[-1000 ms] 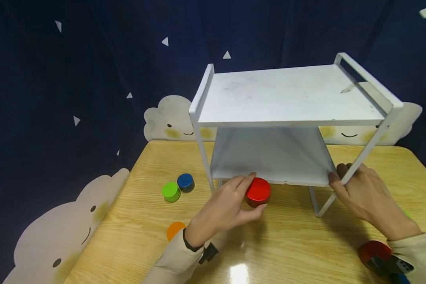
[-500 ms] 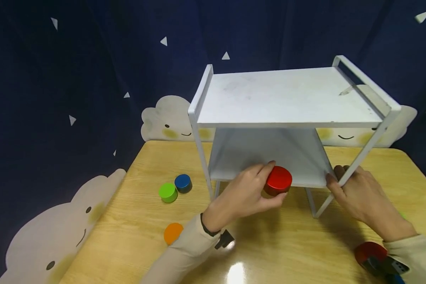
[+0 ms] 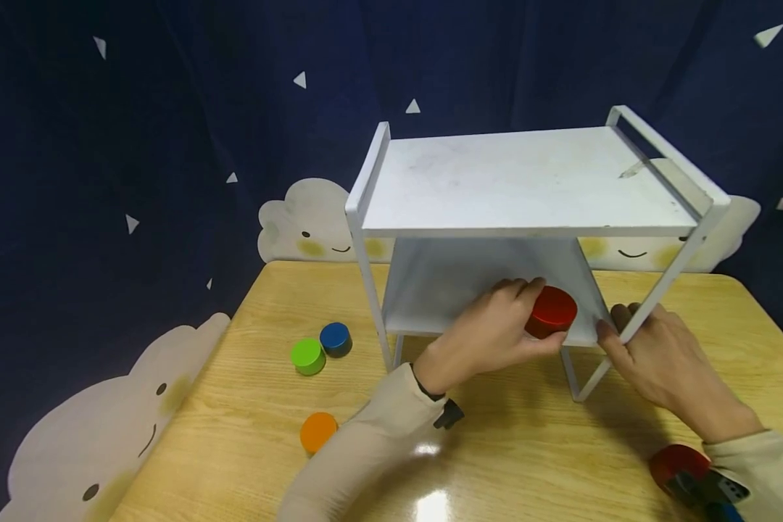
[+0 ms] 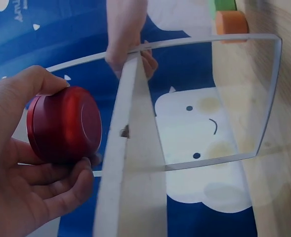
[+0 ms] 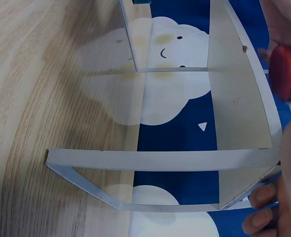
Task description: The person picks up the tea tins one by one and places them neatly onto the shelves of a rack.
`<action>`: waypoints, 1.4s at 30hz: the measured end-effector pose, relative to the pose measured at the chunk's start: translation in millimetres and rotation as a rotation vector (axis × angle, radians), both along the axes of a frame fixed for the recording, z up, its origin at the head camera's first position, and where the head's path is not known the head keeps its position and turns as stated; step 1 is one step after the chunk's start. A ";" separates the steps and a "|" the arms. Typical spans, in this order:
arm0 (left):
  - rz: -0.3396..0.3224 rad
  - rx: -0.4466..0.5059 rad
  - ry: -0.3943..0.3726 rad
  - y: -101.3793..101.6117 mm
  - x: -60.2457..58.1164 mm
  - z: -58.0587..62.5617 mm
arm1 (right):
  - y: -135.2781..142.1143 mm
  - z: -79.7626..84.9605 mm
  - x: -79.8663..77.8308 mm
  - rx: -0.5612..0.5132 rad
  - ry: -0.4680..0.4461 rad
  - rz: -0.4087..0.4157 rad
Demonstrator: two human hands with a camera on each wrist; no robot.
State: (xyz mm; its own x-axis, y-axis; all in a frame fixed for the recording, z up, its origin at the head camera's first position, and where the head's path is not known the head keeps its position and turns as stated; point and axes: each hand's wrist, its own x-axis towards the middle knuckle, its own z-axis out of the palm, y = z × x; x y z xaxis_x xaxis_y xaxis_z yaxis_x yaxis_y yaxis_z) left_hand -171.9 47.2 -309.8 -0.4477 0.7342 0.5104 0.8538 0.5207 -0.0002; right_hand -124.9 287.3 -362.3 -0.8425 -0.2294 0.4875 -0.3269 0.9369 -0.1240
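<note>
My left hand holds a red round tin between fingers and thumb, over the front right part of the lower shelf. In the left wrist view the red tin is tilted onto its side, beside the shelf's front edge. The white two-tier rack stands on the wooden table. My right hand grips the rack's right side, where the front leg meets the lower shelf. Its fingers curl around that corner in the right wrist view.
On the table's left are a green tin, a blue tin and an orange tin. A second red tin lies near my right sleeve, partly hidden by the wrist camera. A dark blue curtain hangs behind.
My left hand has carried the red tin rightward and up, from in front of the lower shelf to over its right part. The right hand keeps its grip on the rack.
</note>
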 end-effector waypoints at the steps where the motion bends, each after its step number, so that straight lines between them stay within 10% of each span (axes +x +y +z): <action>1: 0.002 -0.002 0.009 2.6 -1.2 -0.5 | -0.1 -0.2 0.0 0.002 -0.001 0.000; 42: 0.048 0.018 0.015 36.8 -5.3 -21.8 | 0.2 -3.8 -0.8 0.013 0.063 0.051</action>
